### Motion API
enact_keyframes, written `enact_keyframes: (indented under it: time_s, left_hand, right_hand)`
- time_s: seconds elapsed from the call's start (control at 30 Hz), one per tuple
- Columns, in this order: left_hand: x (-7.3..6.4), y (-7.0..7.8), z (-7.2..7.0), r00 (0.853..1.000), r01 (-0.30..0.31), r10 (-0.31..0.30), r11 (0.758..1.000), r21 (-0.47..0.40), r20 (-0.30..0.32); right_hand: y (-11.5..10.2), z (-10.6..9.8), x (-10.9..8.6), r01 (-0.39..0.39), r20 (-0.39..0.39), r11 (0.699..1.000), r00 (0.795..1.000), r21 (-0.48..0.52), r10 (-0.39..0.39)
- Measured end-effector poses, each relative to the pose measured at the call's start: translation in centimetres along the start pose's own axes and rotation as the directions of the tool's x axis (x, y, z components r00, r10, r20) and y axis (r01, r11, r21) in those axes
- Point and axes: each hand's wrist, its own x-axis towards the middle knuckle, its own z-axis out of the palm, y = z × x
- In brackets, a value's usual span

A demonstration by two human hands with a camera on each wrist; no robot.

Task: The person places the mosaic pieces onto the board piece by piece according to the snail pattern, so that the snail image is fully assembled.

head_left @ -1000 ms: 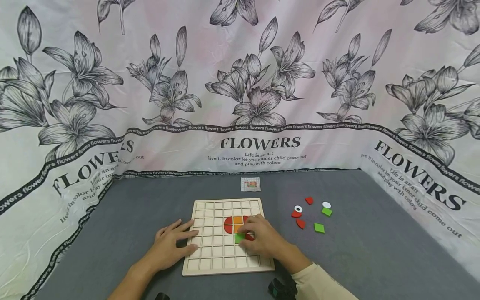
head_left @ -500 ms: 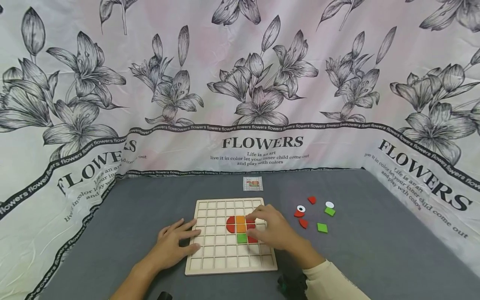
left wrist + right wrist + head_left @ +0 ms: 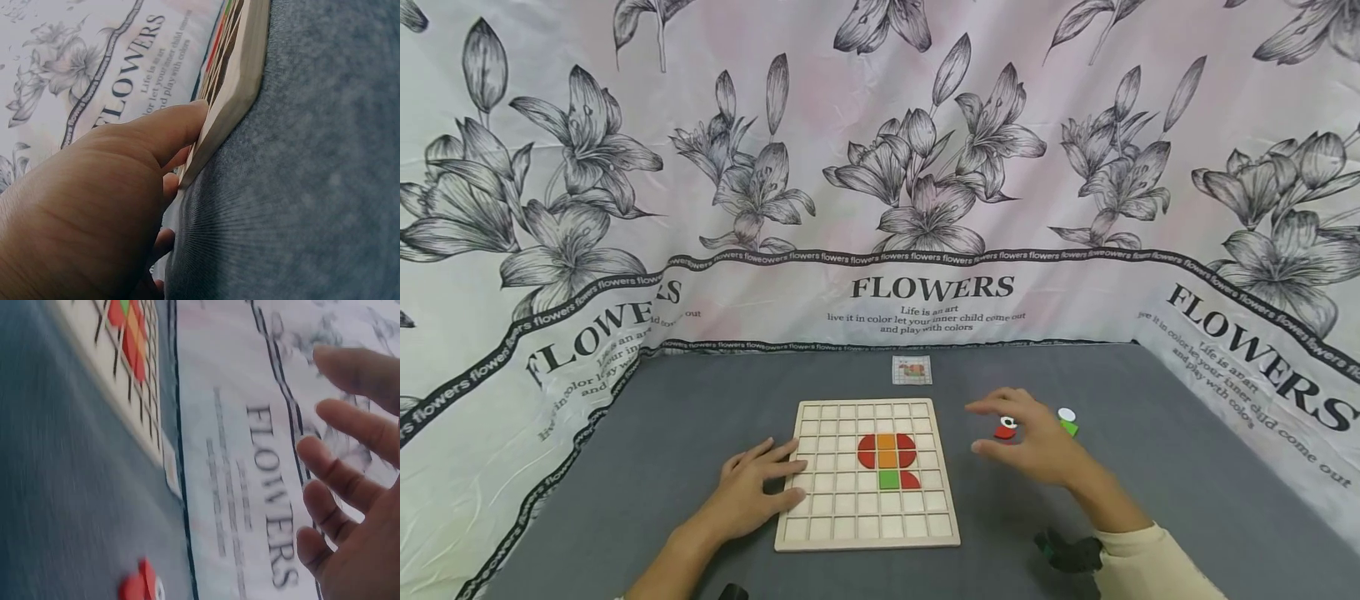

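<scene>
In the head view, the grid board (image 3: 831, 529) lies on the grey worktop (image 3: 700, 400), left of its middle, towards the near edge, bearing red rounded pieces (image 3: 867, 442), orange squares (image 3: 887, 451) and a green square (image 3: 889, 479). The left hand (image 3: 752, 479) rests on its left edge, fingers apart. The right hand (image 3: 1037, 437) is over the worktop's right part, thumb and forefinger apart, blocking sight of what lies behind; around it show an eye disc (image 3: 1008, 423), a loose red piece (image 3: 1004, 433), a white disc (image 3: 1067, 414) and a green piece (image 3: 1069, 427). A picture card (image 3: 912, 370) lies near the far edge, before the printed curtain (image 3: 760, 300).

In the left wrist view, the thumb touches the board's edge; the other fingers are partly hidden.

In the blurred right wrist view, the fingers are spread, well apart from the board.
</scene>
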Motion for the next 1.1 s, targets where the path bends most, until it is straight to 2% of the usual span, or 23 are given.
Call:
enact_keyframes:
  time_s: [0.1, 0.23, 0.43, 0.6, 0.83, 1.0, 1.1]
  left_hand:
    - [0.1, 0.0, 0.0, 1.0, -0.001, 0.001, 1.0, -0.006, 0.002]
    - [0.2, 0.0, 0.0, 1.0, 0.003, -0.003, 1.0, 0.0, 0.003]
    - [0.1, 0.1, 0.0, 1.0, 0.003, -0.003, 1.0, 0.01, -0.007]
    - [0.1, 0.1, 0.0, 1.0, 0.0, 0.0, 1.0, 0.014, -0.007]
    - [0.1, 0.0, 0.0, 1.0, -0.002, 0.002, 1.0, 0.016, -0.001]
    - [0.1, 0.1, 0.0, 1.0, -0.007, 0.007, 1.0, 0.013, 0.002]
    - [0.1, 0.1, 0.0, 1.0, -0.008, 0.008, 1.0, 0.016, 0.002]
  right_hand:
    - [1.0, -1.5, -0.8, 0.007, 0.001, 0.999, 1.0, -0.036, -0.007]
    - [2.2, -3.2, -1.8, -0.037, -0.002, 0.996, 0.999, -0.082, 0.037]
    - [3.9, -4.5, -3.4, -0.078, -0.035, 0.988, 0.997, -0.136, 0.074]
    - [5.3, -4.7, -4.7, -0.141, -0.012, 0.981, 0.99, -0.135, 0.141]
    - [6.7, -4.6, -5.4, -0.21, 0.028, 0.972, 0.977, -0.103, 0.214]
    - [7.2, -4.5, -5.7, -0.266, 0.062, 0.96, 0.96, -0.089, 0.272]
    - [7.6, -4.3, -5.8, -0.308, 0.098, 0.948, 0.944, -0.081, 0.315]
